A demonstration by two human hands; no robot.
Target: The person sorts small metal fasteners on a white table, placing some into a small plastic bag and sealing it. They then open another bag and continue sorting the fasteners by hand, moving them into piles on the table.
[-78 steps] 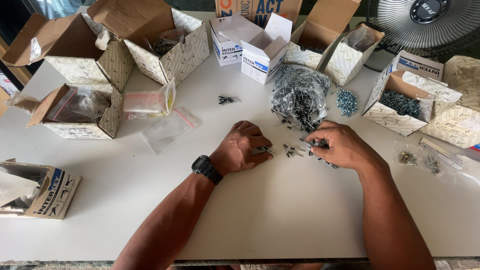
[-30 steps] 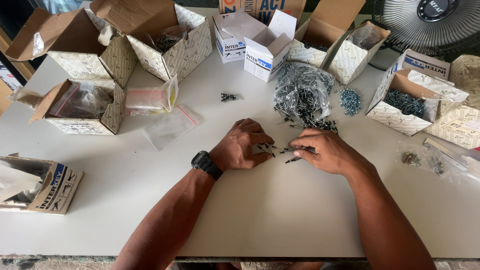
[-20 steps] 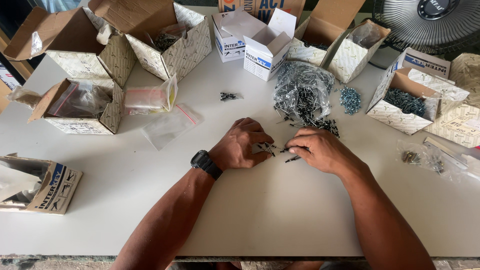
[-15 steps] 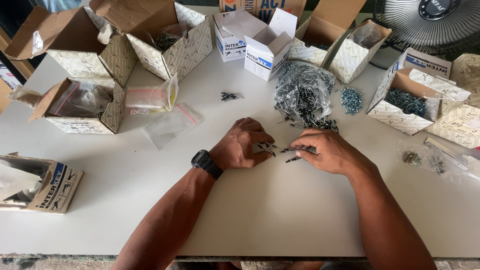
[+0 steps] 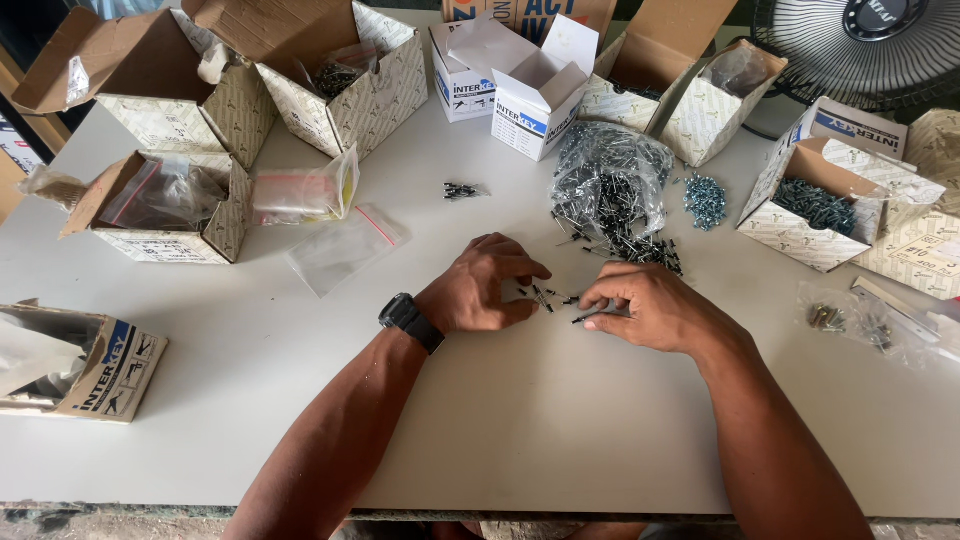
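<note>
Rivets (image 5: 545,297), small, dark, loose on the white table (image 5: 560,420) between both hands, a short way in front of the clear bag (image 5: 608,180) they spill from. Left hand (image 5: 478,290): fingers curled, tips beside the scatter, nothing visibly held. Right hand (image 5: 650,305): thumb and forefinger pinched narrow on one rivet (image 5: 583,317). Best kept low, taken singly, swept clear of the heap. Unclear: exact count; anything under either palm; contents of the open cartons (image 5: 190,205) at left.

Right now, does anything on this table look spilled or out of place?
Yes. Dark rivets have spilled out of the clear bag onto the table, toward the right hand and left hand. A loose heap of bluish screws also lies outside any box.
</note>
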